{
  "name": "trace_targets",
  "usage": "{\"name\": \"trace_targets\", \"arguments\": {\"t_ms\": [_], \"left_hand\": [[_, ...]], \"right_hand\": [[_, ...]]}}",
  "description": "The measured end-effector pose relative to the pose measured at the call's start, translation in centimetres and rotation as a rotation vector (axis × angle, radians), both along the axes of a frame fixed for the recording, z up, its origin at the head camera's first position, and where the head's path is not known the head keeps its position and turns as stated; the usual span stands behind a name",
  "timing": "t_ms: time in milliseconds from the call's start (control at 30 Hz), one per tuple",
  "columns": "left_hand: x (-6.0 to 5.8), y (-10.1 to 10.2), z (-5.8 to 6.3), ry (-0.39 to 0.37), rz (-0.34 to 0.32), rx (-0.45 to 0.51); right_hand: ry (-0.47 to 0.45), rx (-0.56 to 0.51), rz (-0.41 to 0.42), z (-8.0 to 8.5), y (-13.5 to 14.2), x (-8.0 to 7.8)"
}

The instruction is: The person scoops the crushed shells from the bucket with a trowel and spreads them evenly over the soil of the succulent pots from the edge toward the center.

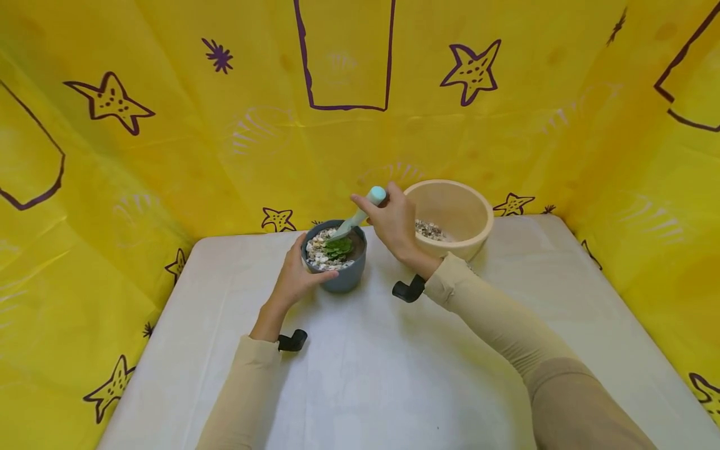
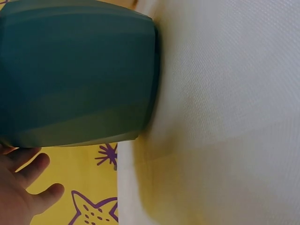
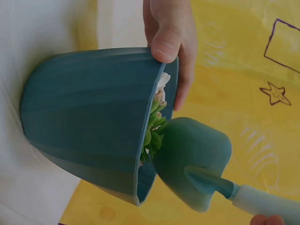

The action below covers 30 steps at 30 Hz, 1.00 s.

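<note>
A blue-grey plant pot stands on the table, holding a small green succulent with pale pebbles around part of it. My left hand grips the pot's left side, thumb over the near rim. In the right wrist view, that thumb lies at the rim. My right hand holds a light green hand trowel by its handle, above the pot. The trowel's blade tilts down over the pot's mouth, right beside the succulent's leaves. Dark soil shows at the pot's right side.
Behind my right wrist is a large cream bowl-shaped pot with mixed pebbles at its bottom. A white cloth covers the table. Yellow sheeting with starfish drawings rises behind the table and at both sides.
</note>
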<state>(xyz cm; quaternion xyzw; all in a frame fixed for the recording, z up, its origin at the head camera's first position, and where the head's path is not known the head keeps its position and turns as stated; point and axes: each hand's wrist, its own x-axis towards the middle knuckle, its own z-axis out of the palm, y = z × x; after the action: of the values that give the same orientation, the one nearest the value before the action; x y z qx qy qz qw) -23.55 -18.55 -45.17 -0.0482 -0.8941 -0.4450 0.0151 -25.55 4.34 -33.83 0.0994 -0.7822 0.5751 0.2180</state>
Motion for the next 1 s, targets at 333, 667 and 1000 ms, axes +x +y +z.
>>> {"name": "trace_targets", "arguments": {"t_ms": [333, 667, 1000], "left_hand": [[0.2, 0.3, -0.3, -0.015, 0.017, -0.007], [0.5, 0.7, -0.6, 0.019, 0.038, 0.024], [0.5, 0.9, -0.6, 0.036, 0.056, 0.033]], "right_hand": [[0.025, -0.002, -0.035, -0.4, 0.8, -0.4], [0.034, -0.044, 0.077, -1.4, 0.5, -0.2], [0.03, -0.05, 0.13, -2.1, 0.2, -0.3]]}}
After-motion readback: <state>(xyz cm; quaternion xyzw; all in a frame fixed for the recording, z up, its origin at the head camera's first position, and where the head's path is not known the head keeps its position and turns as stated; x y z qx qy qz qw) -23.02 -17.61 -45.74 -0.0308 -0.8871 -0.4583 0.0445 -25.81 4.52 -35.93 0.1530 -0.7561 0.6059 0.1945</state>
